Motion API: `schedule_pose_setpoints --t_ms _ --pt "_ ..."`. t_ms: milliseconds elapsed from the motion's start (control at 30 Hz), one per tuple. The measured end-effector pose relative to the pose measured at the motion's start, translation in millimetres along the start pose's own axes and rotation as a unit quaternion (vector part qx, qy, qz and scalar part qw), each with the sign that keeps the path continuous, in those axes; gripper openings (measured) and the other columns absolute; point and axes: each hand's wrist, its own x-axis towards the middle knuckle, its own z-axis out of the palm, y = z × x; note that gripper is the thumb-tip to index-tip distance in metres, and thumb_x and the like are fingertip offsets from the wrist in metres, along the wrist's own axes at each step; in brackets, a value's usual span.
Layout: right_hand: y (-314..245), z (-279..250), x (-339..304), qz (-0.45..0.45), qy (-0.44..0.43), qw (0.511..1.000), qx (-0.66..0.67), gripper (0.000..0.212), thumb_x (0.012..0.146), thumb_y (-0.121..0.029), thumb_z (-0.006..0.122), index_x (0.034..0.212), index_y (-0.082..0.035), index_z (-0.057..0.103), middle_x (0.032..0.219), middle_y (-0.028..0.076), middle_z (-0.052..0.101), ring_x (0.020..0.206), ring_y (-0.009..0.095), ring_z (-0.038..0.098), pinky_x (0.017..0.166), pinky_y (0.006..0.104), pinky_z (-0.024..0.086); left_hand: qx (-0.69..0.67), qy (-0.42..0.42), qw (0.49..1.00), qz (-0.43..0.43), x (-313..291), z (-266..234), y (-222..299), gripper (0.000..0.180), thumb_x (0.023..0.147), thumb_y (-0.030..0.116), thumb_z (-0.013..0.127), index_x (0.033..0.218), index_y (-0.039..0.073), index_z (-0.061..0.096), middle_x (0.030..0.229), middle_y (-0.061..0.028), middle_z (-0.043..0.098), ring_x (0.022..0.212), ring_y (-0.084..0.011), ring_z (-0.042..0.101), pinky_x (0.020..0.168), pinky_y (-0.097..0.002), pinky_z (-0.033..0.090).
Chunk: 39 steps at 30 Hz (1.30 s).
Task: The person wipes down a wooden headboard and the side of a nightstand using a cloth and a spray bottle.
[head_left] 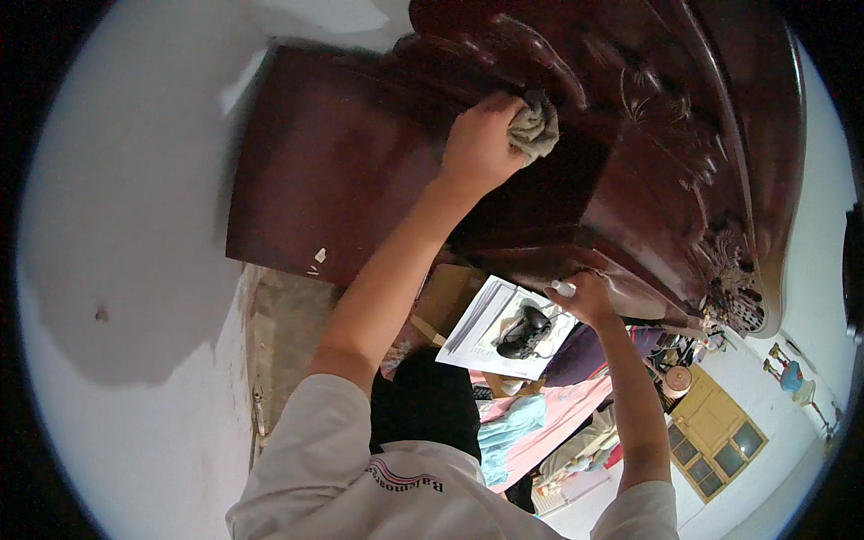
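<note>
My left hand [481, 148] is closed round a crumpled grey-green cloth [535, 131]. The cloth lies against the dark red-brown wood of a large carved piece of furniture [351, 162], beside its raised carving. Lower and to the right, my right hand [589, 297] is closed on a small white cylindrical thing [564, 288], next to a lower wooden ledge. Most of that white thing is hidden by the fingers. Just below it, a glossy black object shaped like a game controller [525, 332] rests on a stack of white papers [477, 333].
Small pale scraps [319, 256] lie on the wood panel at left. A cardboard box [445, 301] stands beside the papers. Pink cloth [549, 418] and light blue cloth [513, 432] lie below. A white wall [135, 270] rises at left; a yellow door [720, 423] is at far right.
</note>
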Motion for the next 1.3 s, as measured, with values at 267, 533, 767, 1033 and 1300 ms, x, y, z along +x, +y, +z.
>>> schedule_pose_setpoints --t_ms 267,533,767,1033,1300 --pt "-10.4 -5.0 -3.0 0.008 0.005 1.0 -0.016 0.055 0.079 -0.063 0.071 0.098 -0.012 0.08 0.093 0.017 0.076 0.092 0.035 0.073 0.088 0.0454 0.058 -0.055 0.163 0.985 -0.026 13.3 -19.5 -1.4 0.036 0.068 0.0 0.075 0.102 -0.004 0.065 0.092 -0.0192 0.072 0.088 -0.0305 0.073 0.081 -0.037 0.056" --pt "-7.9 -0.9 -2.0 0.008 0.027 0.999 -0.031 0.054 0.081 -0.064 0.068 0.096 -0.014 0.081 0.088 0.018 0.075 0.084 0.036 0.073 0.085 0.0466 0.058 -0.108 0.161 0.978 -0.074 11.0 8.2 0.1 0.028 0.067 -0.006 0.071 0.094 -0.002 0.066 0.087 -0.0192 0.068 0.082 -0.0365 0.069 0.076 -0.0362 0.055" --pt "-7.3 -2.4 -2.4 0.003 0.006 1.0 -0.02 0.055 0.08 -0.065 0.069 0.092 -0.013 0.08 0.086 0.018 0.075 0.083 0.037 0.073 0.082 0.0467 0.058 -0.014 -0.021 0.999 -0.029 -4.3 14.2 5.7 0.028 0.072 0.021 0.078 0.091 0.001 0.071 0.089 -0.0194 0.071 0.085 -0.0384 0.069 0.077 -0.0448 0.056" --pt "-14.8 -8.5 -0.3 0.016 0.003 1.0 -0.009 0.051 0.079 -0.061 0.072 0.092 -0.012 0.08 0.092 0.016 0.075 0.09 0.035 0.072 0.083 0.0471 0.057 -0.049 0.097 0.989 -0.105 -2.2 -42.7 -15.6 0.034 0.073 0.014 0.08 0.101 -0.001 0.07 0.094 -0.0218 0.073 0.088 -0.0382 0.073 0.078 -0.0414 0.057" --pt "-2.8 0.8 -2.2 -0.003 0.02 1.0 -0.017 0.052 0.079 -0.059 0.073 0.096 -0.011 0.08 0.096 0.018 0.075 0.094 0.035 0.072 0.087 0.0458 0.058 0.139 0.052 0.989 -0.013 21.4 -45.2 -7.9 0.026 0.065 0.011 0.076 0.086 -0.001 0.067 0.088 -0.0209 0.068 0.084 -0.0435 0.066 0.076 -0.0488 0.055"
